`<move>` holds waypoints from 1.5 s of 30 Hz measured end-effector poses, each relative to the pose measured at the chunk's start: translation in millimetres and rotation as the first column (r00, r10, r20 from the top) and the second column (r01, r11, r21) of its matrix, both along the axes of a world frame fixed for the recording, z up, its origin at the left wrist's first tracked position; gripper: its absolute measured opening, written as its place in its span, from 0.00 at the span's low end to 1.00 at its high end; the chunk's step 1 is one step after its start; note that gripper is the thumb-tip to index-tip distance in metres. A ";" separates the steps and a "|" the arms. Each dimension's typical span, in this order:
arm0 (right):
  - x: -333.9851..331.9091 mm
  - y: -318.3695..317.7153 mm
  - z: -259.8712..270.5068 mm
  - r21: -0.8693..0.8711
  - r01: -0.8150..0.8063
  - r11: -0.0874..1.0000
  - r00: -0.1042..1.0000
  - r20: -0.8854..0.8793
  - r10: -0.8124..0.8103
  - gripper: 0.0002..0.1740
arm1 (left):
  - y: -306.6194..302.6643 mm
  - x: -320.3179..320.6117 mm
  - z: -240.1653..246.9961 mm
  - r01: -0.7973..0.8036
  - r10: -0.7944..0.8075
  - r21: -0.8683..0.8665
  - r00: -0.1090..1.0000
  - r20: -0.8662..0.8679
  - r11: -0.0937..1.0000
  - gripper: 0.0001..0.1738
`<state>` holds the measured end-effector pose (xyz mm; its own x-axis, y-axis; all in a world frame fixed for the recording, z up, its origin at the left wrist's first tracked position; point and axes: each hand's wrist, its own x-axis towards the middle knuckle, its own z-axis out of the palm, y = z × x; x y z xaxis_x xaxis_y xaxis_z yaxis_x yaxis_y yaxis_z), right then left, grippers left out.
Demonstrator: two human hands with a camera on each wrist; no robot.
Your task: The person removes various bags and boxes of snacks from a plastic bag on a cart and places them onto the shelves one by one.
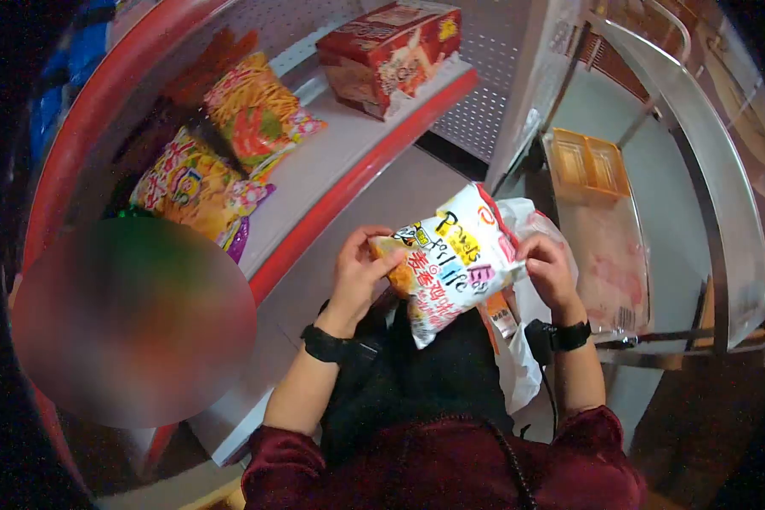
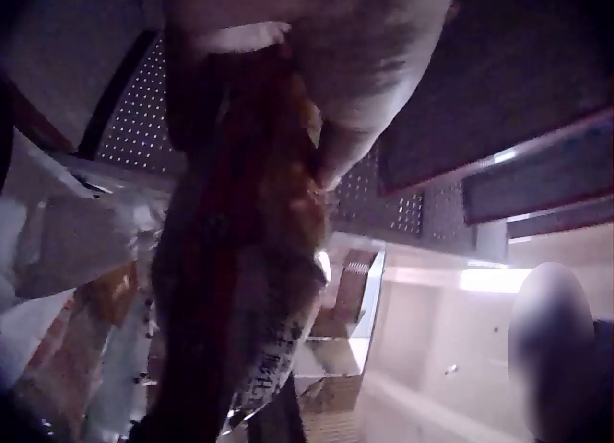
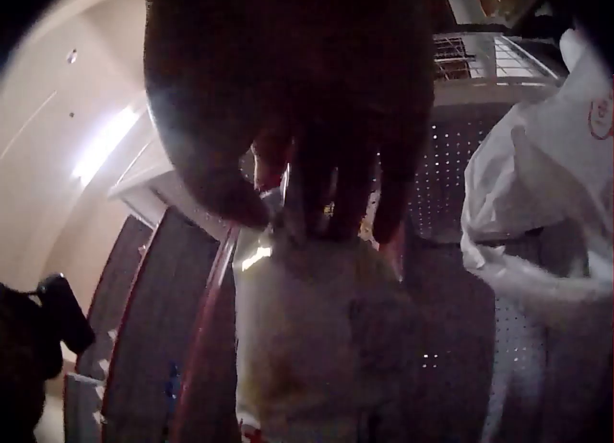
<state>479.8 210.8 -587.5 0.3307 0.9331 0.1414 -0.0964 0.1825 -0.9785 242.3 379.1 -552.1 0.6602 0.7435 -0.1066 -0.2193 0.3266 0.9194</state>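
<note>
Both hands hold a white puffed snack bag (image 1: 455, 255) with coloured lettering and a red end, in front of the lap in the head view. At its left end, the left hand (image 1: 357, 272) grips it with the thumb on the printed face. The right hand (image 1: 551, 270) pinches the opposite edge near the red end. In the left wrist view, the bag (image 2: 240, 261) hangs dark below the left hand (image 2: 374, 50). Fingers of the right hand (image 3: 288, 88) close over the bag's edge in the right wrist view, and the pale bag (image 3: 297, 338) shows underneath.
A white plastic carrier bag (image 1: 527, 217) stands close behind the right hand. At left, a red-edged shelf (image 1: 314, 200) bears two colourful snack packs (image 1: 251, 110) and a red box (image 1: 391, 55). On the right are a metal-railed cart (image 1: 731, 187), an orange tray (image 1: 591, 166) and a flat clear-wrapped package (image 1: 608, 263).
</note>
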 end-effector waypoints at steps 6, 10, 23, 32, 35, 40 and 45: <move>-32.1 24.9 -2.6 -0.256 0.159 0.954 0.984 -0.040 -0.174 0.27 | 14.3 -9.3 17.1 -0.041 0.078 0.356 0.993 -0.090 0.934 0.23; -36.9 34.1 -40.4 -0.255 0.114 0.960 0.967 -0.193 -0.166 0.32 | 8.8 -9.9 22.7 -0.116 0.148 0.320 0.986 -0.077 0.940 0.23; -62.6 62.1 4.1 -0.146 0.202 0.968 0.953 -0.197 -0.228 0.19 | 7.6 -47.9 1.2 0.425 -0.276 0.195 0.810 -0.518 0.884 0.21; -72.8 72.5 15.0 -0.221 0.158 0.963 0.977 -0.107 -0.184 0.15 | -7.8 -55.9 15.8 0.234 -0.161 0.172 0.920 -0.358 0.957 0.19; -70.1 72.3 13.4 -0.195 0.100 0.976 0.958 -0.246 -0.147 0.11 | -7.6 -62.7 22.0 0.210 -0.107 0.214 0.905 -0.413 0.954 0.20; -69.8 65.9 9.1 -0.206 0.189 0.960 0.950 -0.210 -0.232 0.13 | -11.4 -93.9 36.2 0.165 -0.118 0.320 0.980 -0.161 0.933 0.20; -70.8 61.3 7.3 -0.209 0.085 0.974 0.978 -0.171 -0.122 0.17 | -26.8 -167.2 61.5 -0.012 0.231 0.751 0.955 -0.188 0.661 0.24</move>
